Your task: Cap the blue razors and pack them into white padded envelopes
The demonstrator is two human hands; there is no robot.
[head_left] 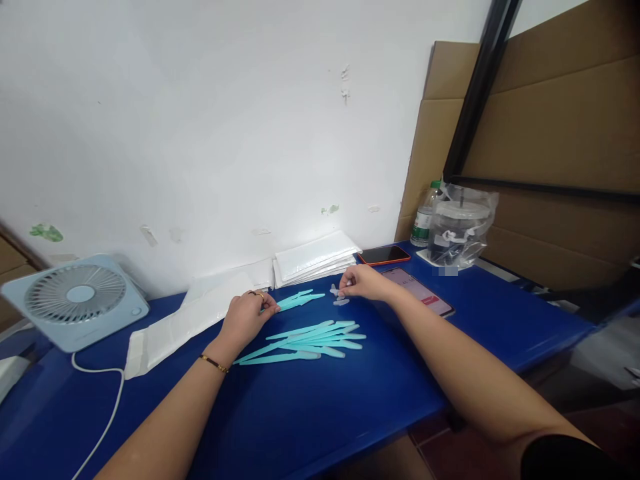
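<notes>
On the blue table lies a loose pile of several light blue plastic spatulas. My left hand, with a ring and a thin bracelet, is closed on the end of a small bunch of the same spatulas lying flat just beyond the pile. My right hand pinches small pale pieces on the table surface next to that bunch's far end; I cannot make out what they are.
A small blue desk fan with a white cable stands at the left. White flat packets are stacked by the wall. Two phones lie beyond my right hand, then a bottle and a bagged jar. Cardboard leans at right.
</notes>
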